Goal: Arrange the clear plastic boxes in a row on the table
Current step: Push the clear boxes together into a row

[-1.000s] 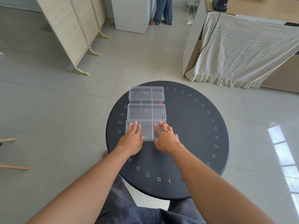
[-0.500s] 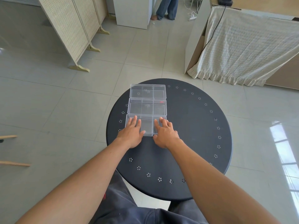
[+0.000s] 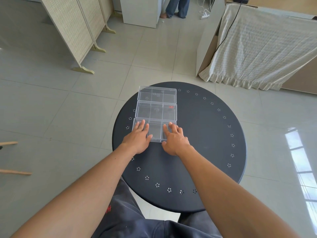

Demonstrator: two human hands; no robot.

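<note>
Three clear plastic boxes stand in a line running away from me on the left part of a round black table (image 3: 205, 134). The far box (image 3: 157, 94) reaches the table's far edge, and the middle box (image 3: 156, 111), with a small red mark inside, touches it. The near box (image 3: 155, 133) butts against the middle one. My left hand (image 3: 138, 138) lies flat on the near box's left end, fingers spread. My right hand (image 3: 175, 140) lies flat on its right end, with the thumb at the box's near edge. Neither hand grips the box.
A folding woven screen (image 3: 75, 31) stands on the tiled floor at the left. A cloth-draped cabinet (image 3: 257, 48) is at the back right. A person's legs (image 3: 176, 7) stand beside a white cabinet (image 3: 140, 12) at the back. My dark trousers (image 3: 128, 220) are below the table.
The near box has slid away from me under both hands. The gaps between the three boxes have closed, so they now touch.
</note>
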